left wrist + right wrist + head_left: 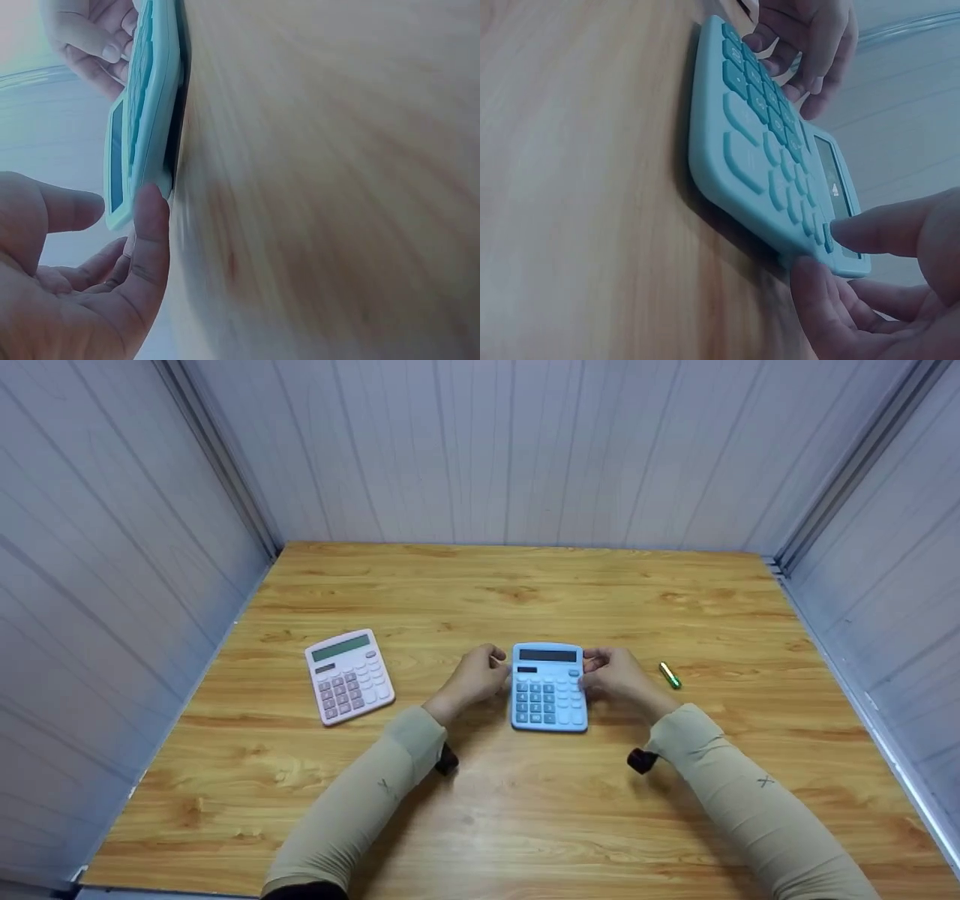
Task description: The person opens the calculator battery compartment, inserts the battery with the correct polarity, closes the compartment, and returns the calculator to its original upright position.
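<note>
A blue calculator (549,688) lies face up on the wooden table between my two hands. Its dark screen is at the far end. My right hand (619,673) pinches its right edge near the screen, thumb (870,229) over the keys and a fingertip (810,281) low against the side. Beside the left edge is my left hand (478,675), its fingers loosely bent. In the left wrist view one fingertip (151,206) is right at the calculator's lower edge, while the thumb (79,210) stands off above the screen end.
To the left lies a pink calculator (349,677), turned slightly askew. A small green cylinder (670,676) sits right of my right hand. The wooden table (517,592) has pale panel walls behind it and at both sides.
</note>
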`<state>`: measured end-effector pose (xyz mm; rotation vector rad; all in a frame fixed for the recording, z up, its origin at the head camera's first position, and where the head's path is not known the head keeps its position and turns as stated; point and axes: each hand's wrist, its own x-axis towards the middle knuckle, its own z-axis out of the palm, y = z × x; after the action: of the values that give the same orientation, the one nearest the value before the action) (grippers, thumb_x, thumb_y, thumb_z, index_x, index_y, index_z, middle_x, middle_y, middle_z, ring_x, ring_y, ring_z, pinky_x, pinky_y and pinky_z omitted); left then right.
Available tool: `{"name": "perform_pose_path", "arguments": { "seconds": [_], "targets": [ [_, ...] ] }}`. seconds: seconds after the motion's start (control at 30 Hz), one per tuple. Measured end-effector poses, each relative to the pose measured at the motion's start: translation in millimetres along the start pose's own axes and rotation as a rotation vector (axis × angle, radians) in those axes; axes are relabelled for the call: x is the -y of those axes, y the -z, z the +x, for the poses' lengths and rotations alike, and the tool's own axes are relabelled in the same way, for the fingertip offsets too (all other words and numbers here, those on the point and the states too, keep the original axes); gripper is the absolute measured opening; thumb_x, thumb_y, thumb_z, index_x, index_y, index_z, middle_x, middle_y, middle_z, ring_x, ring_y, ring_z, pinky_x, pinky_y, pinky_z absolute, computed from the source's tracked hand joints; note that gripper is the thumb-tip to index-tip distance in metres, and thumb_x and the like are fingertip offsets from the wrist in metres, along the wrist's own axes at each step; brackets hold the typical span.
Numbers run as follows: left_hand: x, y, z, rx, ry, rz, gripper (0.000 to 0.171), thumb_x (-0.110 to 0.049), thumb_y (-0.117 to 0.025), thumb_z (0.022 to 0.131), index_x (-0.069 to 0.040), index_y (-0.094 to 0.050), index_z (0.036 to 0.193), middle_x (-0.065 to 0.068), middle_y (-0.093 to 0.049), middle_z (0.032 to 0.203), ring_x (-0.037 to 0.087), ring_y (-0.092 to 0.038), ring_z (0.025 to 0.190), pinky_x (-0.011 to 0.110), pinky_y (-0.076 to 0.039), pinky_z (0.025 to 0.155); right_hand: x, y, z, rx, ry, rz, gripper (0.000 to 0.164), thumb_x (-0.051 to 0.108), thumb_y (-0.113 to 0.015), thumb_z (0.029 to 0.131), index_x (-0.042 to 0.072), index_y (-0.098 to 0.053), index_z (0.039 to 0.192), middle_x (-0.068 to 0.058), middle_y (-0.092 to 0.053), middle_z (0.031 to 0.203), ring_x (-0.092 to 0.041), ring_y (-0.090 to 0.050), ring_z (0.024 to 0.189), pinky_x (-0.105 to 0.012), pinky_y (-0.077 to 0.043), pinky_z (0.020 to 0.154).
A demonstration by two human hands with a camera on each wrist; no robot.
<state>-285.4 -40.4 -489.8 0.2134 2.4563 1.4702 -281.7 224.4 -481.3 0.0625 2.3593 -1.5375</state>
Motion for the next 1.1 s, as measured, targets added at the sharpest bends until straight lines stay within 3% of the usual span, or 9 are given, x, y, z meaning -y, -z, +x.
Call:
{"name": "perform_pose_path", "arguments": {
  "seconds": [0.17, 0.37, 0.8, 1.1],
  "targets": [
    [0.3, 6.8, -2.9, 0.023, 0.017, -0.047, 0.035, -0.020, -0.052, 0.099, 0.001, -0.049, 0.127, 0.018, -0.064, 0.090, 0.027, -0.064, 0.069, 0.035, -0.055, 0.056, 5.0, 1.6, 0.2, -0.035, 0.002, -0.001, 0.059, -0.001, -0.069, 0.084, -0.004, -0.046, 0.138, -0.016, -0.052, 0.111, -0.019, -0.054, 0.091, -0.032, -0.055, 0.081],
    [2.5, 18.7, -7.0, 0.020, 0.047, -0.092, 0.037, -0.021, -0.053, 0.099, 0.001, -0.048, 0.129, 0.018, -0.061, 0.102, 0.030, -0.066, 0.075, 0.041, -0.058, 0.061, 12.9, 2.4, -1.0, -0.069, 0.032, 0.037, 0.059, 0.000, -0.068, 0.087, -0.004, -0.043, 0.140, -0.013, -0.048, 0.107, -0.022, -0.058, 0.088, -0.042, -0.055, 0.086],
    [5.2, 47.2, -14.3, -0.042, 0.000, -0.091, 0.038, -0.018, -0.054, 0.098, 0.005, -0.050, 0.128, 0.014, -0.059, 0.093, 0.043, -0.065, 0.077, 0.053, -0.058, 0.064, 33.9, -7.1, -2.3, -0.096, 0.073, 0.040, 0.054, 0.001, -0.071, 0.086, 0.002, -0.049, 0.135, -0.011, -0.049, 0.107, -0.021, -0.053, 0.094, -0.036, -0.056, 0.087],
    [11.7, 63.9, -20.0, -0.082, -0.023, -0.012, 0.041, -0.023, -0.056, 0.097, 0.004, -0.053, 0.128, 0.014, -0.060, 0.103, 0.039, -0.067, 0.086, 0.032, -0.057, 0.060, 44.5, -21.1, -3.8, -0.065, 0.105, 0.075, 0.052, 0.006, -0.071, 0.087, 0.001, -0.049, 0.134, -0.009, -0.051, 0.103, -0.019, -0.055, 0.093, -0.044, -0.056, 0.088]
  ]
}}
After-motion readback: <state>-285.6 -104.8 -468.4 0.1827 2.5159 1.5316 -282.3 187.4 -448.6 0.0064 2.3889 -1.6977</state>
